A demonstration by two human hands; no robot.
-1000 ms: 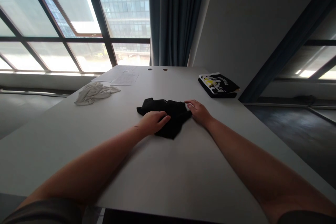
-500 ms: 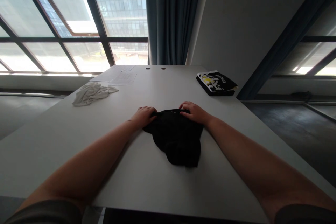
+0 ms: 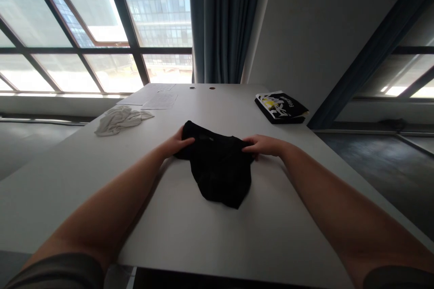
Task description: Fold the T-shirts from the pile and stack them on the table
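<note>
A black T-shirt (image 3: 222, 167) is held up at its upper edge between my two hands, its lower part hanging down toward the near side of the table. My left hand (image 3: 176, 141) grips its upper left corner, the thumb lying over the front of the cloth. At the opposite corner my right hand (image 3: 262, 145) pinches the fabric between thumb and fingers. A small pale label shows near the neckline. Folds hide the fingertips behind the cloth.
On the white table (image 3: 203, 235), a crumpled white cloth (image 3: 122, 119) lies to the left, with paper sheets (image 3: 161, 99) behind it. A folded black garment with a white and yellow print (image 3: 281, 107) rests at the far right. Beyond stand windows and a blue curtain (image 3: 225, 22).
My hands have moved apart, the left one outward to the left. The T-shirt's upper edge is spread wider and raised on the left, and its hanging lower end has shifted left.
</note>
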